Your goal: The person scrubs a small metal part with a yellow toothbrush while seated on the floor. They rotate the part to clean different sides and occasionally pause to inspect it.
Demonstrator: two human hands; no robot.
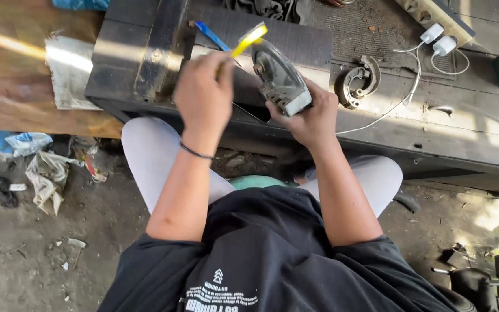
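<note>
Your black shirt [272,260] fills the bottom of the view, with your pale trouser knees [151,153] just beyond it and a green seat edge [256,181] showing between them. Both forearms reach up toward the dark workbench [145,58]. Your left hand [204,95], a thin black band [195,152] on its wrist, is curled shut around the handle of a yellow brush [249,39] — the fingers pressed together, the brush tip sticking up and right, close to the part, though you cannot tell whether it touches. Your right hand [310,118] grips a grey metal brake plate [278,75] from below, fingers wrapped on its lower edge, holding it tilted on edge just above the bench's front. Beyond, a blue tool [210,34] lies on the bench behind the brush, a worn brake shoe [360,81] sits to the right — well apart from your hands — and white chargers [439,39] trail a cable across the top.
</note>
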